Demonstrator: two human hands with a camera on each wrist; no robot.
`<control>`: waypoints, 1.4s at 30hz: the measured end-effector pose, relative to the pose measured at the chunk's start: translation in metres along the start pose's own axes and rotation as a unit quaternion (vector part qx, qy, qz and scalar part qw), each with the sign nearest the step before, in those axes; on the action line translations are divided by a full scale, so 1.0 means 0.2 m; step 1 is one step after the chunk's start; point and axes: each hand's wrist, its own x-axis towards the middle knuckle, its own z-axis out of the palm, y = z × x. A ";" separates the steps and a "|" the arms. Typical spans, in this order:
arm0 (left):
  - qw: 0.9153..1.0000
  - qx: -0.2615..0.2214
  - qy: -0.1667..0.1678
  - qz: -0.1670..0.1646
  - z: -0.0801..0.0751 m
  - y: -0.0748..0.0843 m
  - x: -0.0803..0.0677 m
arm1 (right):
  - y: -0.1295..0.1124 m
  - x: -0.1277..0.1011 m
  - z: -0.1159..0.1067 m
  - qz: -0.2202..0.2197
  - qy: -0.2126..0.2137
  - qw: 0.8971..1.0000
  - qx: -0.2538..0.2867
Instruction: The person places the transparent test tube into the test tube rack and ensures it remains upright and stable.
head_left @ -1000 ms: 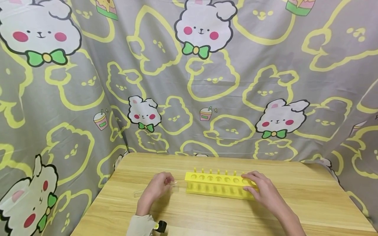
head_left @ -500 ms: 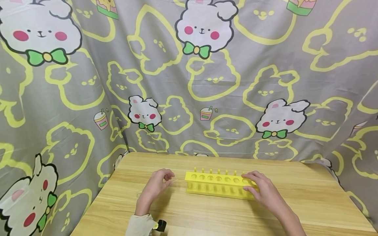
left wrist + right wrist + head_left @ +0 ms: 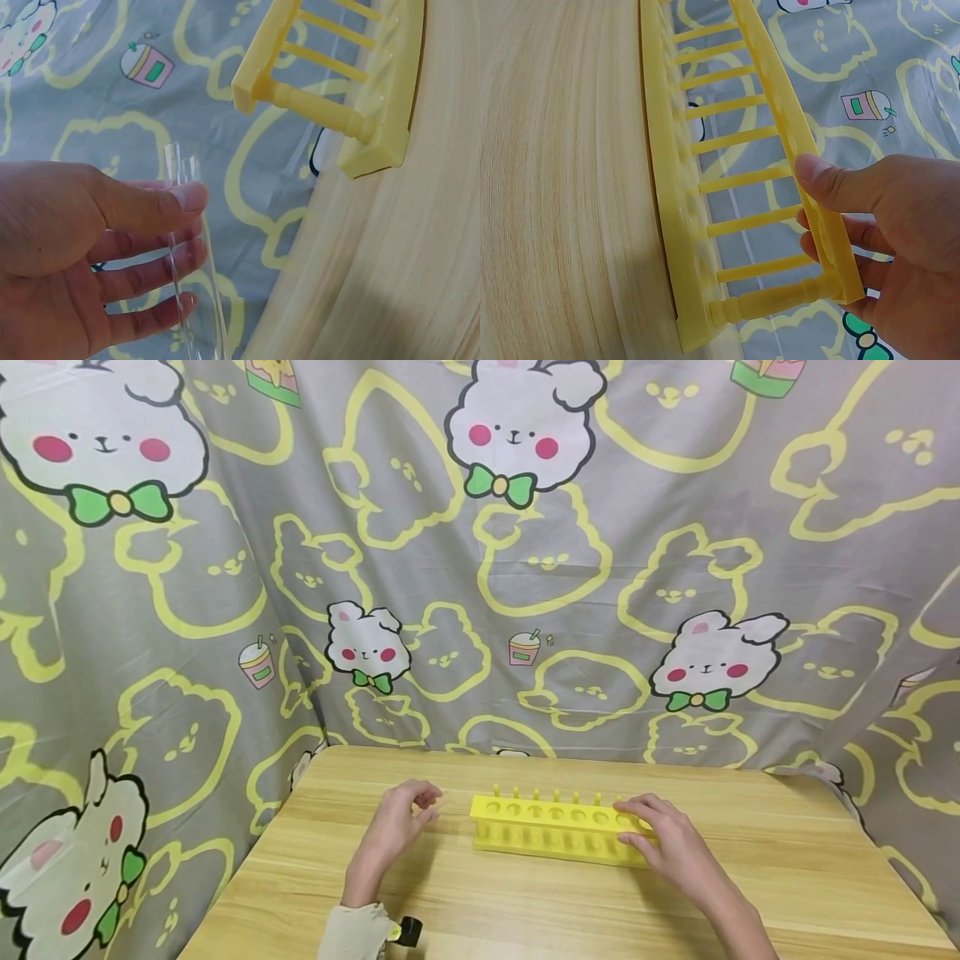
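Note:
My left hand (image 3: 401,822) is raised to the left of the yellow test tube rack (image 3: 540,814). Between its thumb and fingers it pinches what look like two clear test tubes (image 3: 210,292), their open rims sticking up past the thumb in the left wrist view. They barely show in the head view. The rack stands lengthwise on the table, with a row of holes along its top and a row of pegs behind. At its right end my right hand (image 3: 667,839) grips the top bar (image 3: 784,112), thumb on the near side and fingers behind, covering the end holes.
The wooden table (image 3: 525,910) reaches back to a grey curtain (image 3: 465,568) printed with cartoon rabbits, which also hangs along the left side. A black object (image 3: 409,932) with a yellow-green spot sits at the left sleeve cuff (image 3: 352,932).
My left hand has risen slightly and moved a little away from me, lifting the clear tubes off the table. The right hand and the rack stay where they were.

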 end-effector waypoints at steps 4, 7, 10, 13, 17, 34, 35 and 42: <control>1.000 -0.008 0.022 0.008 -0.01 0.01 0.00 | 0.00 0.00 0.00 0.001 -0.001 1.000 0.002; 0.999 -0.015 0.037 0.015 -0.01 0.01 0.00 | -0.01 0.00 0.00 0.003 -0.001 1.000 0.003; 0.998 -0.026 0.048 0.019 -0.01 0.00 0.01 | -0.01 0.00 -0.01 0.003 -0.002 1.000 0.004; 0.998 -0.033 0.057 0.024 -0.01 0.00 0.01 | -0.01 0.00 -0.01 0.005 -0.003 1.000 0.004; 0.997 -0.035 0.066 0.028 -0.01 0.00 0.01 | -0.01 0.00 -0.01 0.009 -0.007 1.000 0.008; 0.991 -0.099 0.093 0.007 -0.02 0.02 0.02 | -0.02 0.00 -0.01 0.027 -0.021 0.999 0.008; 0.990 -0.101 0.095 0.007 -0.02 0.03 0.02 | -0.02 0.00 -0.01 0.027 -0.021 0.999 0.008; 0.986 -0.128 0.105 0.008 -0.03 0.05 0.02 | -0.02 0.00 -0.01 0.023 -0.017 1.000 0.005</control>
